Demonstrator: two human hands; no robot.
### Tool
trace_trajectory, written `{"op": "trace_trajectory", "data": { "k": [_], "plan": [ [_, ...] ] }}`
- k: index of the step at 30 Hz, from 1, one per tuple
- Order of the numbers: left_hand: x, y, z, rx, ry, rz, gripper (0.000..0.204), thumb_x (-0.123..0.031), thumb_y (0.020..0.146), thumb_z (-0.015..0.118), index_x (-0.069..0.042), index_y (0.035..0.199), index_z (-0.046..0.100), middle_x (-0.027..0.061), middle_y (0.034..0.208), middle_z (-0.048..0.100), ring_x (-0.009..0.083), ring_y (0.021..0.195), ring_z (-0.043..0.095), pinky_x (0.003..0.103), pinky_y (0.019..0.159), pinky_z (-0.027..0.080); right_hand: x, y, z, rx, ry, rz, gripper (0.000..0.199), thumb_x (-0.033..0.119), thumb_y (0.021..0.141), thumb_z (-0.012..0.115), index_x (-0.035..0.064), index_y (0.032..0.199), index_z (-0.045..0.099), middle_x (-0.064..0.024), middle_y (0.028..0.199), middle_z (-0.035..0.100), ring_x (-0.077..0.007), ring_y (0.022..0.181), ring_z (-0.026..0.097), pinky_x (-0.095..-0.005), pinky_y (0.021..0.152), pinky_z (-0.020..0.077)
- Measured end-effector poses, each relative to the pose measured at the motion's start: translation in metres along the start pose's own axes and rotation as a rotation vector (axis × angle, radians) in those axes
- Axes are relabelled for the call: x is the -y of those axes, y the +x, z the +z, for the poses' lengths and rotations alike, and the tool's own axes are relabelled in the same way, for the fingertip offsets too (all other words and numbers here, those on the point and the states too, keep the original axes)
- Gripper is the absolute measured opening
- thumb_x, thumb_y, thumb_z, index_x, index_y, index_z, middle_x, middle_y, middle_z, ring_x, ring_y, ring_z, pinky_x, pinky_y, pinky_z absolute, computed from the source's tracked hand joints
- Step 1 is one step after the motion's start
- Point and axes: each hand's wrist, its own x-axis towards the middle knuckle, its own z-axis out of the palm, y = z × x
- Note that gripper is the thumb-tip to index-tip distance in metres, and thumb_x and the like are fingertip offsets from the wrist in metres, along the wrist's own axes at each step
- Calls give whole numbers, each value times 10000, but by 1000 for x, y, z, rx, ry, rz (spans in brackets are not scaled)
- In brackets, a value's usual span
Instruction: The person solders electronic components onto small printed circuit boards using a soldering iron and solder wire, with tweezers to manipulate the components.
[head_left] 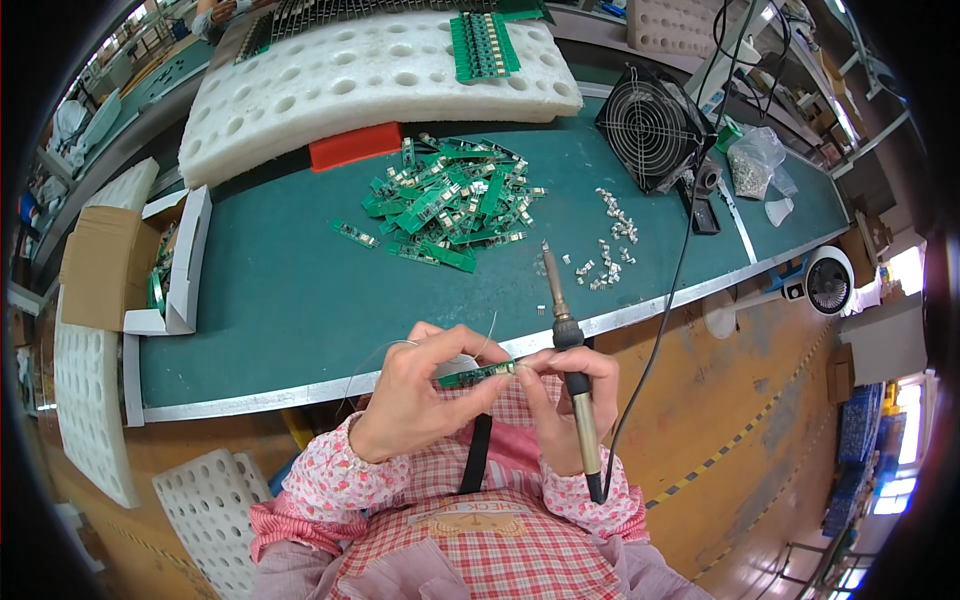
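Just off the table's front edge, my left hand (415, 390) pinches a small green circuit board (474, 375) between thumb and forefinger. A thin strand of solder wire (489, 338) curves up from the same fingers. My right hand (572, 395) is closed around a soldering iron (568, 332), its metal tip pointing up and away over the table. The thumb and forefinger of that hand also touch the board's right end, where a tiny part may be hidden. Beyond my hands lies a heap of similar green boards (450, 205).
Small metal connectors (615, 225) are scattered right of the heap. A black fan (655, 128) stands behind them, near a plastic bag (752, 165) of parts. White foam (370, 85) with holes and a red tray (355, 147) lie at the back. An open carton (190, 265) sits left. The iron's cable (655, 350) trails right.
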Motion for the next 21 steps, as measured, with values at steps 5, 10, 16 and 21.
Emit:
{"op": "trace_trajectory", "data": {
  "k": [5,10,16,21],
  "plan": [
    [-1,9,-2,-19,76,-2,203,-84,746,800,-71,930,716,38,859,727,174,769,602,317,774,436,-6,5,6,-41,-151,-157,349,-84,827,748,24,1080,532,-113,922,701,-203,820,701,-292,715,557],
    [6,10,-4,-79,249,130,181,-106,717,798,-91,881,722,26,842,721,180,752,607,328,828,376,-11,-2,11,-72,-209,-40,309,-51,807,783,31,1039,596,-98,887,696,-194,768,696,-291,664,541],
    [37,14,10,29,294,268,189,-113,725,796,-132,895,715,8,856,704,166,832,662,343,823,376,-26,-11,5,-88,-363,-87,292,-41,799,779,41,1036,630,-117,925,709,-233,740,670,-315,677,533],
    [60,38,1,222,457,474,144,-102,770,762,-144,902,721,-43,921,723,164,925,670,350,836,418,-40,-15,0,-131,-473,-100,325,-43,790,748,50,1072,615,-110,1019,720,-323,928,640,-403,907,475]
  ]
}}
